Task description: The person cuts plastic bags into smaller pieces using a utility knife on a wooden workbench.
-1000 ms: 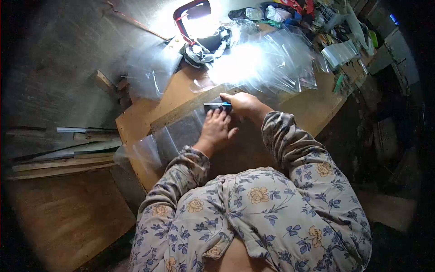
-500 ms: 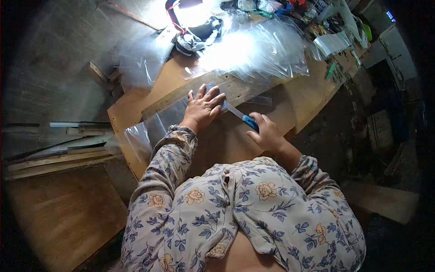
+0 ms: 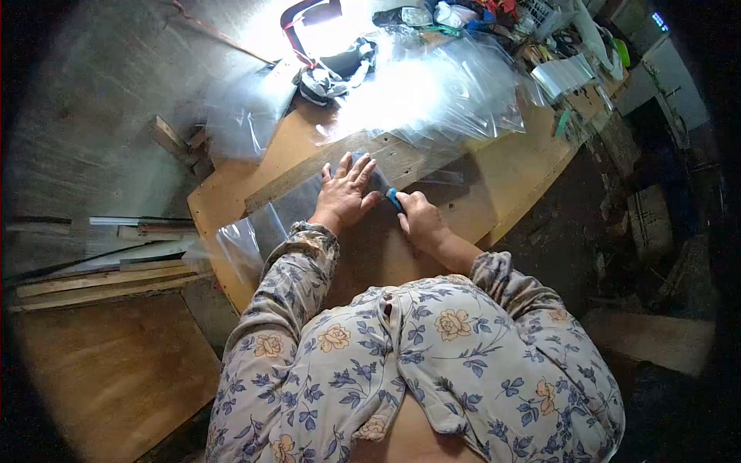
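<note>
My left hand lies flat with spread fingers on a clear plastic sheet, its fingertips reaching the edge of a long wooden board. The sheet's crinkled end runs out to the left beside my forearm. Just right of that hand, my right hand is closed around the blue handle of a knife. The knife sits close to my left thumb, and its blade can hardly be made out.
A heap of clear plastic bags covers the back of the wooden table under a bright lamp. More plastic hangs at the back left. Assorted clutter fills the far right. Wood strips lie left of the table.
My right hand has moved left and slightly up with the knife, whose handle is now close to my left hand. The left hand stays pressed in nearly the same place.
</note>
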A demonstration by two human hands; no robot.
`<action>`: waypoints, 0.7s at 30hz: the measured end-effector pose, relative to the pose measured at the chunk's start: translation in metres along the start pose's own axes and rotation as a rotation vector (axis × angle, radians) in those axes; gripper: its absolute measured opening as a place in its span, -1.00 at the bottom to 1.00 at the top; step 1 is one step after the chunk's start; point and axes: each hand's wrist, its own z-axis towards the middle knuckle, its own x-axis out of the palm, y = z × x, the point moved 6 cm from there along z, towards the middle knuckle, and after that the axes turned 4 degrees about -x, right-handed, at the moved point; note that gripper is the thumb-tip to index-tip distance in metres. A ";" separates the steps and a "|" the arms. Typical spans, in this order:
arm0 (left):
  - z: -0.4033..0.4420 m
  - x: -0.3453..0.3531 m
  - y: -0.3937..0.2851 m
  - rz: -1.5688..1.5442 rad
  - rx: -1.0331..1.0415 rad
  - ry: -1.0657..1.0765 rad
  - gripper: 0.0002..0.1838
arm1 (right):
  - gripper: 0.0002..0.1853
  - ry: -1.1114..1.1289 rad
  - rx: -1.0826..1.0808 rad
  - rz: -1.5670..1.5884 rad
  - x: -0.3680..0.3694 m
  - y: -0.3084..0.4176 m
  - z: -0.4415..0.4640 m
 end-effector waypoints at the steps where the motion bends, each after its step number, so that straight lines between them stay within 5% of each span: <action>1: 0.000 0.000 0.000 -0.003 -0.008 0.011 -0.30 | -0.61 0.003 -0.002 -0.001 -0.003 0.002 0.001; 15: -0.003 0.005 0.009 -0.033 -0.039 -0.111 -0.17 | -0.68 -0.079 -0.044 -0.070 -0.024 -0.004 0.103; 19: -0.010 -0.009 0.017 -0.409 -0.015 -0.290 -0.15 | -0.40 0.105 0.071 -0.079 -0.003 0.029 0.100; 21: -0.022 -0.024 0.027 -0.668 0.019 -0.581 -0.28 | -0.37 0.179 0.091 -0.175 0.010 0.031 0.094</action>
